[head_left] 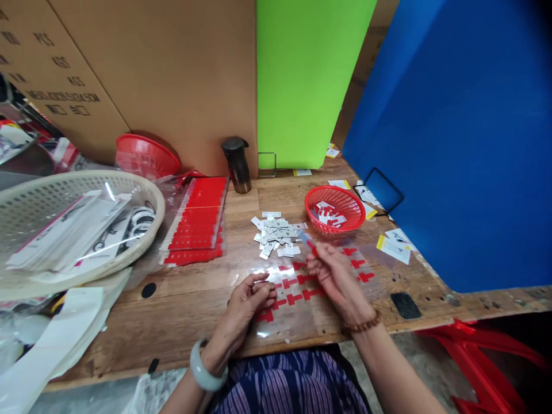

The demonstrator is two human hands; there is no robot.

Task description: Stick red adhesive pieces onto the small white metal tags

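Observation:
A clear sheet (287, 325) with rows of red T-shaped stickers (295, 299) lies at the table's front edge. My left hand (250, 302) rests on the sheet's left part, fingers curled and pressed together; what they may hold is hidden. Over the sheet's right part, my right hand (334, 276) pinches a small red and clear sticker (309, 244) between thumb and fingertips. Beyond my hands is a loose pile of small white tags (276, 233). A red basket (356, 215) to the right of the pile holds white tags with red pieces on them.
Left of the pile lie stacked red sticker sheets (196, 215). A large cream basket (150, 230) with packed cards stands at far left. A black bottle (237, 164) stands at the back. Cardboard (172, 75), a green panel (308, 80) and a blue panel (466, 149) rise behind and right.

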